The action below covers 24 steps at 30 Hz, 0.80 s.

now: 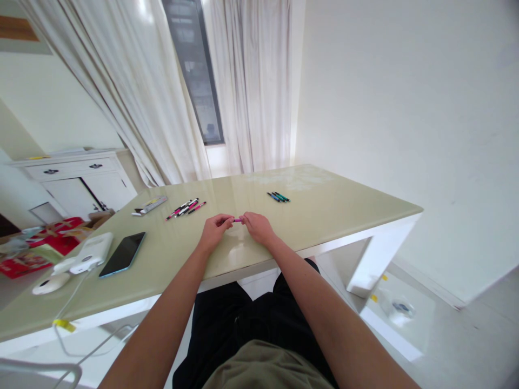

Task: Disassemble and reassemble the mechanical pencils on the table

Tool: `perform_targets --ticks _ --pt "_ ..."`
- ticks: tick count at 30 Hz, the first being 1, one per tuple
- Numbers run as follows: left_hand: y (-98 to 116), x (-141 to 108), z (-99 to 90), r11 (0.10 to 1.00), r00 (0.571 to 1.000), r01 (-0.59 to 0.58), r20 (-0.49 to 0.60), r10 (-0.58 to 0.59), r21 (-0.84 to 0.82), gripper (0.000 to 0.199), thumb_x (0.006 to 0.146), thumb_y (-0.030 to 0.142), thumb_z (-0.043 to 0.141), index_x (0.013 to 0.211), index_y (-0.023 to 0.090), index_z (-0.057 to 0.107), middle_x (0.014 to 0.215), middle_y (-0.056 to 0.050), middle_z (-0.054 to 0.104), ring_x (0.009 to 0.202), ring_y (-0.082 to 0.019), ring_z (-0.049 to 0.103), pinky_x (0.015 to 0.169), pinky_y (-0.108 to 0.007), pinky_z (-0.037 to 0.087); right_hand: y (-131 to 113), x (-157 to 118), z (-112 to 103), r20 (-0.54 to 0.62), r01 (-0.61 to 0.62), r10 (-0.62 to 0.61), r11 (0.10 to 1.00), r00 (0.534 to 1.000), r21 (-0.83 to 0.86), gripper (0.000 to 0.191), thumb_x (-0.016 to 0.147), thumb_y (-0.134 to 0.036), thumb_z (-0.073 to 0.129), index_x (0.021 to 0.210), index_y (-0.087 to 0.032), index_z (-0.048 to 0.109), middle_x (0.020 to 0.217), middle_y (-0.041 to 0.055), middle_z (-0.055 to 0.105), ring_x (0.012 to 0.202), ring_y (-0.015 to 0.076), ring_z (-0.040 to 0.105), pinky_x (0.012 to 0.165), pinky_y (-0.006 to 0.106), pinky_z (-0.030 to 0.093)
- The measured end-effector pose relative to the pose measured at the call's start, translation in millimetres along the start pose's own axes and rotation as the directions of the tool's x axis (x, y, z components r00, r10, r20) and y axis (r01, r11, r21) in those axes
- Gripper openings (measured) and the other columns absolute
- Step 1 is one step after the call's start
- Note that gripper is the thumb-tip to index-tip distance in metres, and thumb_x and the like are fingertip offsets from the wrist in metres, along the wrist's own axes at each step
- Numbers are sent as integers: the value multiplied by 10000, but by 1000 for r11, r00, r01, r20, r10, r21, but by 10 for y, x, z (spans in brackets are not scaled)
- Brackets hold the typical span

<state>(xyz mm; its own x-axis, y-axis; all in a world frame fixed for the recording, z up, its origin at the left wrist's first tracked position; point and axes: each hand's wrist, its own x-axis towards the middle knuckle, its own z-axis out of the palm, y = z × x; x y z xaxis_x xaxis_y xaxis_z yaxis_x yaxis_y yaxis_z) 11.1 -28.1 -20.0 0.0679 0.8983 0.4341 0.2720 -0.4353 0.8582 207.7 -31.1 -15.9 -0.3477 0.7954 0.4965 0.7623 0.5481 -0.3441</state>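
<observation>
Tabletop (324,210), pale green, glossy, spans left edge to right of centre. White curtains (259,81) fill upper left to top centre. White cabinet (107,178) at left, beyond tabletop. Dark-screened phone (122,254) lies at lower left, white device (94,251) just beside it. Left hand (213,233) and right hand (259,227) meet near frame centre, over the near part of tabletop. Pile of pink, black and white pens (186,207) left of centre; small group of blue and green pens (278,197) right of centre, well apart from pile. Smallest: slim purple item (237,220), frame centre, between the hands; each grip narrow, fingertips pinching one end, ends hidden.
</observation>
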Motion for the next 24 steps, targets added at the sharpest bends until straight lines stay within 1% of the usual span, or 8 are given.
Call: perform_targets --ticks 5,7,11,13,16,19,22,24 --pt "-6 0 3 999 1000 8 1 -8 49 343 810 516 716 789 178 768 696 -45 720 599 -176 590 609 -308 466 -8 -8 -8 -25 38 -37 998 999 43 241 1061 -406 536 1021 -203 659 1002 42 718 921 176 632 771 261 401" --pt "-12 0 4 999 1000 1 9 -2 51 315 784 496 741 829 186 773 755 -49 744 638 -184 608 631 -310 473 0 -7 -7 -28 52 -51 997 998 56 215 1053 -402 557 1055 -213 659 1016 35 712 954 172 628 796 255 404" --pt "-23 -7 10 998 999 -17 44 14 52 284 700 433 815 856 199 777 874 -67 783 744 -213 662 683 -322 490 22 4 9 -17 37 -36 998 999 57 264 1088 -331 482 972 -199 679 956 47 698 909 177 625 783 267 398" --pt "-26 -9 10 998 998 -21 57 18 51 296 695 420 821 890 201 782 905 -78 789 802 -233 689 707 -332 499 26 7 18 -10 26 -26 998 1000 57 285 1092 -311 468 944 -189 680 936 51 695 878 179 624 767 271 395" --pt "-30 -6 2 999 998 -22 55 20 46 349 699 419 819 971 203 781 970 -92 792 889 -258 711 743 -348 514 23 0 23 -4 32 -32 997 999 70 243 1079 -339 504 993 -191 676 979 50 700 900 178 629 770 265 400" --pt "-34 -4 -8 999 999 -19 34 18 42 326 689 419 823 926 200 775 968 -95 789 904 -264 711 756 -358 520 18 -10 21 11 54 -55 995 998 87 204 1059 -370 550 1052 -208 674 1039 44 704 943 172 633 791 256 405" --pt "-32 -4 -8 999 1000 -17 18 16 40 325 654 412 853 880 195 769 920 -91 783 890 -268 711 760 -361 524 13 -8 22 27 57 -60 994 998 92 255 1081 -368 497 1021 -209 687 1010 47 705 928 173 634 796 261 405" --pt "-28 -2 -2 999 1000 -18 8 18 40 369 640 415 871 919 195 773 944 -94 783 914 -272 713 760 -353 525 8 -2 19 25 46 -49 995 998 89 294 1093 -364 463 999 -202 689 988 51 705 913 175 632 793 266 406"
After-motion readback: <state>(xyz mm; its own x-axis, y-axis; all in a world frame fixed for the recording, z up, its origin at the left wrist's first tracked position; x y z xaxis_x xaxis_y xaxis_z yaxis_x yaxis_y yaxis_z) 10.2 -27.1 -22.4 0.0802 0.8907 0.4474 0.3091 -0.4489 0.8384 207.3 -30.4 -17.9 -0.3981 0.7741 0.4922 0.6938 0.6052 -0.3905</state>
